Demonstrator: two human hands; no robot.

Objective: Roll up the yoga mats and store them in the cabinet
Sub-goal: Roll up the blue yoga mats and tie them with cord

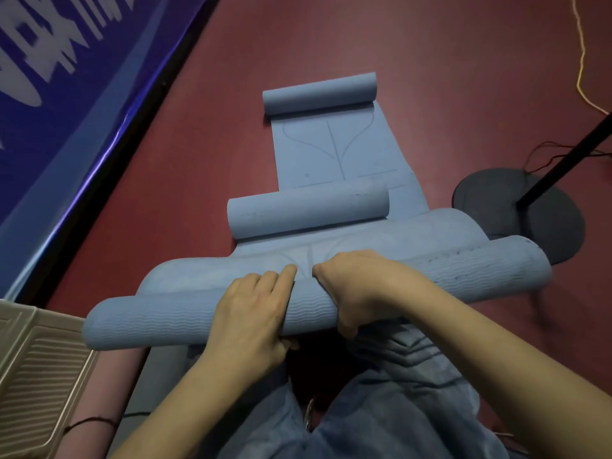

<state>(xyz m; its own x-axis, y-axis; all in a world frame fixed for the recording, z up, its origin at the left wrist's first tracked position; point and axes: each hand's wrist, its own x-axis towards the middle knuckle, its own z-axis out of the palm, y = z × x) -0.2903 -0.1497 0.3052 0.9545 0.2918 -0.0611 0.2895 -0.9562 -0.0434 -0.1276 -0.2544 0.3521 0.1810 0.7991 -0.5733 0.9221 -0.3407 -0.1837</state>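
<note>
Fingers (pixel 265 279) of both hands press near mat roll (pixel 159 323); red floor (pixel 430 77) beyond.

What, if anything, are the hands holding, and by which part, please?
Both the left hand and the right hand grip the nearest blue mat roll around its middle.
</note>
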